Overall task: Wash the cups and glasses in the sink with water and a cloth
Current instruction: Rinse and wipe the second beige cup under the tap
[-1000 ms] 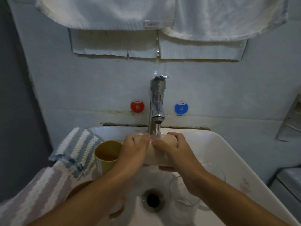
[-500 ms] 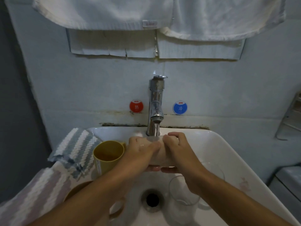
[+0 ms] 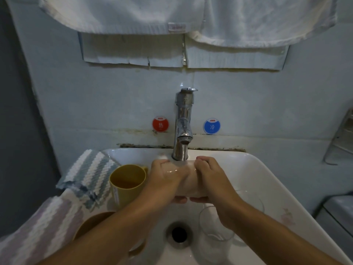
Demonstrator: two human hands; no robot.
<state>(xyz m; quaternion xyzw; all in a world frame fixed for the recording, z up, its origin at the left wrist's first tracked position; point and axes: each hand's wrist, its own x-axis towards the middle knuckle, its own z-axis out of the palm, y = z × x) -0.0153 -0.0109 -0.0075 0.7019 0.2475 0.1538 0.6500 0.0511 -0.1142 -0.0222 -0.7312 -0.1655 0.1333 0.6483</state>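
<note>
The scene is dim, with a cool bluish cast over the wall (image 3: pixel 248 96) and the white sink (image 3: pixel 267 178). The left edge falls off into dark grey shadow. Small bright highlights sit on the chrome faucet (image 3: pixel 183 121), and wet glints show on the back of the left hand (image 3: pixel 164 180). The inside of the yellow cup (image 3: pixel 127 183) is shaded. Wide-angle distortion bends the wall edges and stretches the forearms toward the bottom corners. The drain (image 3: pixel 178 234) and the clear glass (image 3: pixel 215 232) look soft and smeared, as does the striped cloth (image 3: pixel 38 232) at the lower left
</note>
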